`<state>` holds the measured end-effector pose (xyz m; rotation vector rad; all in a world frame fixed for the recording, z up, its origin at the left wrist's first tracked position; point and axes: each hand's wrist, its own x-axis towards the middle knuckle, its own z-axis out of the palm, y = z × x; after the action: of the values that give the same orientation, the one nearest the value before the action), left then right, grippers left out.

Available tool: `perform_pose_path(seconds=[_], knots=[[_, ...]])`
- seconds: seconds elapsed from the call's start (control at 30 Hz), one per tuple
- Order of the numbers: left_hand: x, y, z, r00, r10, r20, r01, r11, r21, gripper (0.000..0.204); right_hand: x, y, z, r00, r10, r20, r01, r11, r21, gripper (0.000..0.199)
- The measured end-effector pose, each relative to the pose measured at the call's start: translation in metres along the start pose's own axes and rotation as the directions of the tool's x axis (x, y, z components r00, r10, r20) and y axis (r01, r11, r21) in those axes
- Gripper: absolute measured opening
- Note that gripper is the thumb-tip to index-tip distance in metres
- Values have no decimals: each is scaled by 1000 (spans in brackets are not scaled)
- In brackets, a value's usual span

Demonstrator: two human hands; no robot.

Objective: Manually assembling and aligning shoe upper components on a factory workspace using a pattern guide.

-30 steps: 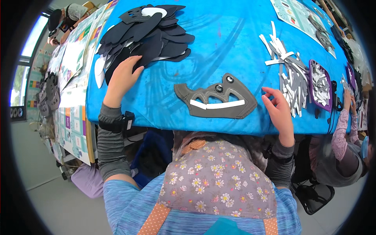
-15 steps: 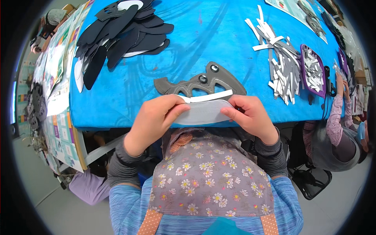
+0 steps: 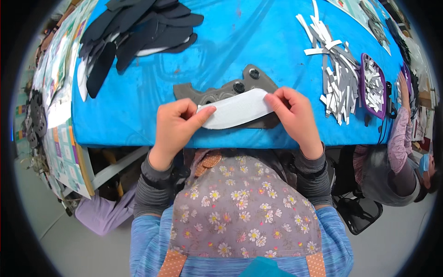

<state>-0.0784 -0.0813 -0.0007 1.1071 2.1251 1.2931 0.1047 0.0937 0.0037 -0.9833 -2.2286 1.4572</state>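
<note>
A curved white fabric piece is held flat between both hands above a grey jig plate with round black knobs, which lies on the blue table. My left hand pinches the piece's left end with thumb and fingers. At its right end, my right hand grips it the same way. The white piece covers the lower middle of the grey plate.
A pile of dark shoe-shaped cut pieces lies at the table's far left. Several white strips and a purple-rimmed tray of strips sit at the right. Another person's sleeve is at the right edge. Printed sheets hang at the left.
My left hand came back from the dark pile and my right from the jig's right side. Both now hold the white piece, turned so its broad face shows over the grey plate.
</note>
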Motion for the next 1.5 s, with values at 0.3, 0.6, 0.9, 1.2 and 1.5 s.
perform_pose_path(seconds=[0.3,0.6,0.9,1.2,1.5], knots=[[1,0,8,998,-48,39,49,999,-23,30,-1,11,2,992,-100,-77,81,972,-219,27],[5,-3,11,991,-132,21,133,991,-28,31,3,2,10,983,-96,-156,43,949,-313,29],[-1,3,14,995,-87,-50,91,993,75,28,4,4,12,970,-213,-117,139,880,-455,29],[-3,8,22,994,-25,-108,48,976,215,26,3,6,10,965,-241,-106,165,867,-471,29],[-3,12,27,982,-71,-177,120,951,286,28,4,6,11,957,-260,-124,177,869,-462,28]])
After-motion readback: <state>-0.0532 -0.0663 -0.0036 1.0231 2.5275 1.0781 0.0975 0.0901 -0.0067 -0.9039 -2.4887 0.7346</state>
